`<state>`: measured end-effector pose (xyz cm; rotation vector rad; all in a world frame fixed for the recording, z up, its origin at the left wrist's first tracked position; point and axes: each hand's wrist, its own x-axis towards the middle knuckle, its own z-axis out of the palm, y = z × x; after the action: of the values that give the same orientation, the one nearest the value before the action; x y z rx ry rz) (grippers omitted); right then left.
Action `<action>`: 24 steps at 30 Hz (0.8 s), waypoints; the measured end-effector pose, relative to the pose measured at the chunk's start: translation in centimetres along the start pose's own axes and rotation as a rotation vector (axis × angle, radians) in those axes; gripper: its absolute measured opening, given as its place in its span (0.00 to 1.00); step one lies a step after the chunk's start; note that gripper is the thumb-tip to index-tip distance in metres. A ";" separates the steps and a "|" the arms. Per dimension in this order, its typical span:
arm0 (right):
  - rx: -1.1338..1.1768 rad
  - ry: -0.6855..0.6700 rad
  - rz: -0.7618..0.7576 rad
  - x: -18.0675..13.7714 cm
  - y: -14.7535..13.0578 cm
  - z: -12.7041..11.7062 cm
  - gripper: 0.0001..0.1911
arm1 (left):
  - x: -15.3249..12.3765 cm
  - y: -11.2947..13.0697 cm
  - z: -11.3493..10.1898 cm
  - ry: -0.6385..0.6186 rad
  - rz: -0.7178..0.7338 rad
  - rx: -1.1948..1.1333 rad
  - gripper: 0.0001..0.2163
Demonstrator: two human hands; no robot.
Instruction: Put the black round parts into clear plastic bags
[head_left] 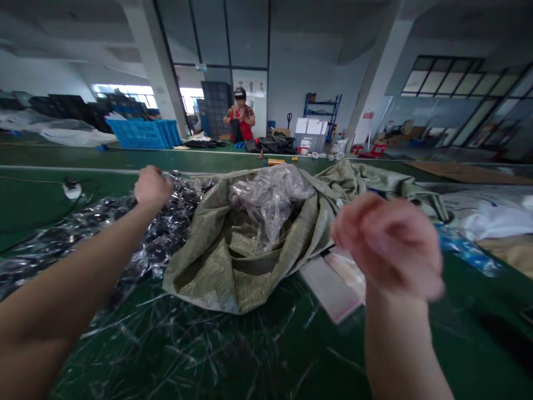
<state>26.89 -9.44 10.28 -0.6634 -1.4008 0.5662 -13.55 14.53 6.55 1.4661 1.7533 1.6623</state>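
Note:
My left hand (152, 186) is at the far end of a pile of black items in clear plastic wrap (172, 214), its fingers curled down. What they close on, if anything, is hidden. On the right my right hand (391, 244) is raised near the camera, blurred, with curled fingers; I cannot make out anything in it. Between my hands lies a greenish woven sack (245, 280), its mouth gaping toward me. Crumpled clear plastic film (275, 194) sits in the opening. Flat clear plastic bags (328, 289) lie beside the sack, partly behind my right hand.
Thin plastic strips (195, 350) litter the green table (266, 369) in front. A power socket with a cable (73, 190) lies at left; white sacks (491, 214) lie at right. Across another table stands a person (241, 116), near a blue crate (144, 133) and a grey box (310, 136).

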 end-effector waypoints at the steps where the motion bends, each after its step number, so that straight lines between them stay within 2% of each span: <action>1: 0.006 0.023 0.005 1.1 1.4 -0.3 0.05 | -1.0 0.6 1.0 -0.102 0.064 -0.006 0.08; 2: -0.051 0.026 0.070 2.1 3.2 -0.8 0.05 | -2.1 1.2 2.1 -0.202 0.124 -0.002 0.06; 4: -0.283 -0.059 0.234 3.3 7.4 -2.3 0.07 | -4.7 2.0 4.6 -0.370 0.254 0.073 0.06; 6: -0.464 -0.140 0.387 2.8 11.4 -3.7 0.08 | -8.1 2.3 7.5 -0.560 0.291 0.153 0.09; 8: -0.499 -0.210 0.469 1.2 14.2 -4.5 0.08 | -11.8 2.2 10.6 -0.644 0.268 0.162 0.18; 10: -0.481 -0.267 0.492 -0.8 15.8 -4.5 0.08 | -15.4 2.1 13.5 -0.718 0.149 0.218 0.28; 11: -0.470 -0.278 0.492 -1.6 16.2 -4.3 0.08 | -16.7 2.2 14.7 -0.729 0.111 0.230 0.27; 13: -0.461 -0.272 0.478 -2.6 16.6 -3.9 0.07 | -18.0 2.7 16.2 -0.694 0.078 0.226 0.17; 14: -0.460 -0.264 0.468 -2.7 16.7 -3.7 0.07 | -17.9 3.3 16.5 -0.656 0.078 0.215 0.13; 16: -0.459 -0.234 0.449 -2.2 16.9 -3.7 0.07 | -16.0 4.7 15.9 -0.543 0.094 0.180 0.11; 21: -0.460 -0.028 0.393 0.9 18.3 -3.5 0.08 | -9.1 8.6 12.1 -0.267 0.163 0.049 0.12; 22: -0.451 0.011 0.379 1.6 18.6 -3.1 0.09 | -8.7 9.1 11.4 -0.258 0.194 0.038 0.12; 24: -0.431 0.102 0.318 2.9 18.9 -2.0 0.09 | -9.7 9.6 10.6 -0.321 0.279 0.039 0.12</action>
<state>29.67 5.64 -1.32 -1.2596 -1.3400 0.4707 3.22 10.57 8.09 1.9445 1.4680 1.4165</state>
